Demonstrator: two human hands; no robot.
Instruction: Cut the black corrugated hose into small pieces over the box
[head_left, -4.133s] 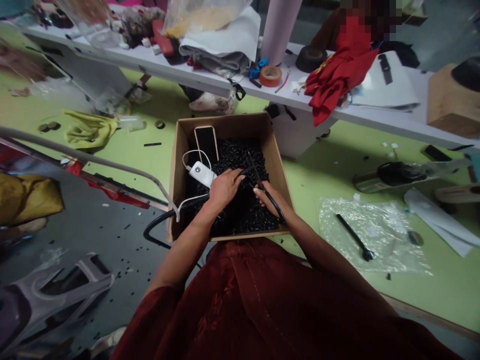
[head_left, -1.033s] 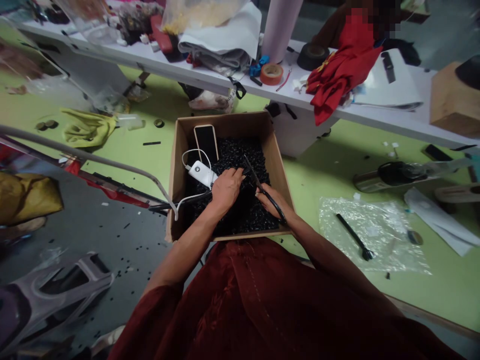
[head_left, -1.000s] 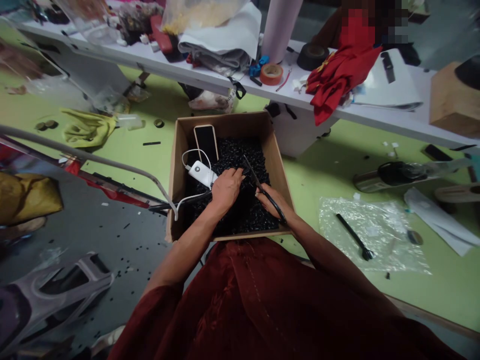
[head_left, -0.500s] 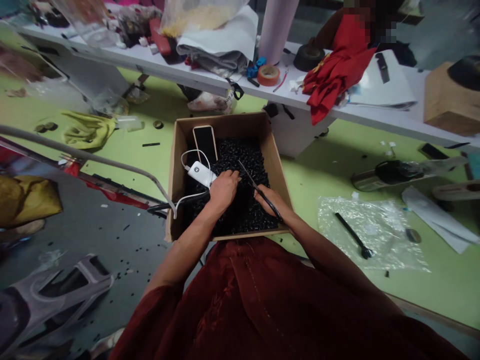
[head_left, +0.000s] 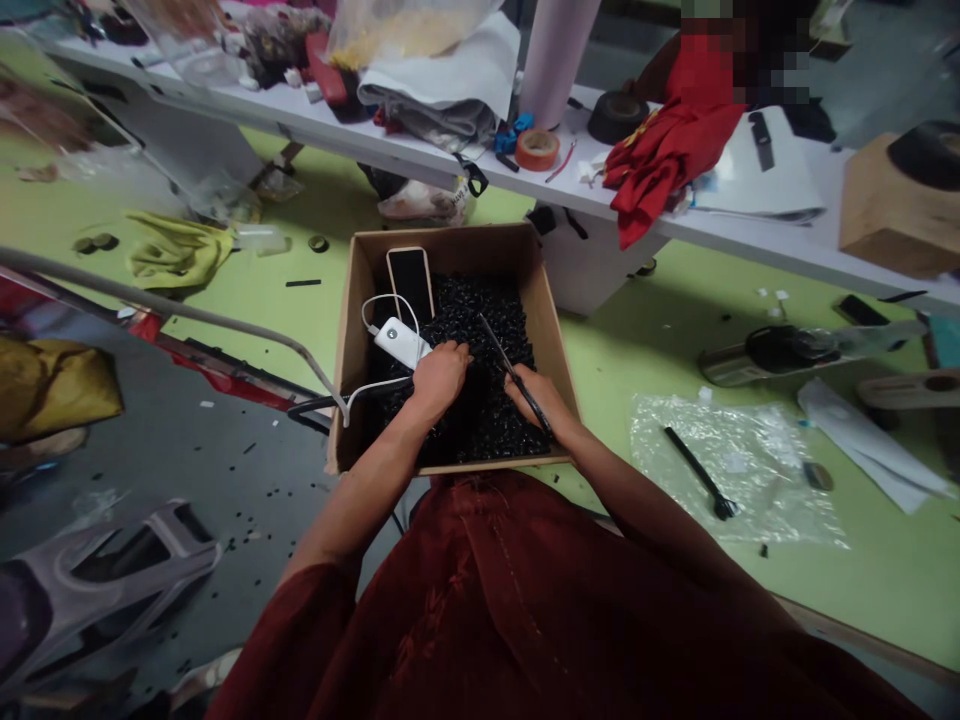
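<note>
A cardboard box [head_left: 562, 360] with many small shiny black pieces [head_left: 480, 295] inside stands in front of me. My left hand [head_left: 441, 378] is over the pieces, its fingers curled and pinched together; whatever is between them is hidden. Just right of it, my right hand [head_left: 536, 398] grips dark-handled scissors [head_left: 495, 342], the blades pointing up and left above the pieces. Beside my left hand lies a white power bank [head_left: 401, 340] with a white cable [head_left: 379, 385]. A phone [head_left: 410, 280] leans in the box's back left corner.
A raised white shelf [head_left: 577, 195] runs behind the box, holding orange tape [head_left: 537, 150] and red cloth [head_left: 664, 160]. On the green table [head_left: 622, 360] to the right are a plastic bag [head_left: 765, 450] and a steel bottle [head_left: 739, 355]. A metal rail [head_left: 187, 300] crosses at left.
The view has shifted slightly. My left hand's fingers have moved a little; my right hand still holds the scissors in much the same place.
</note>
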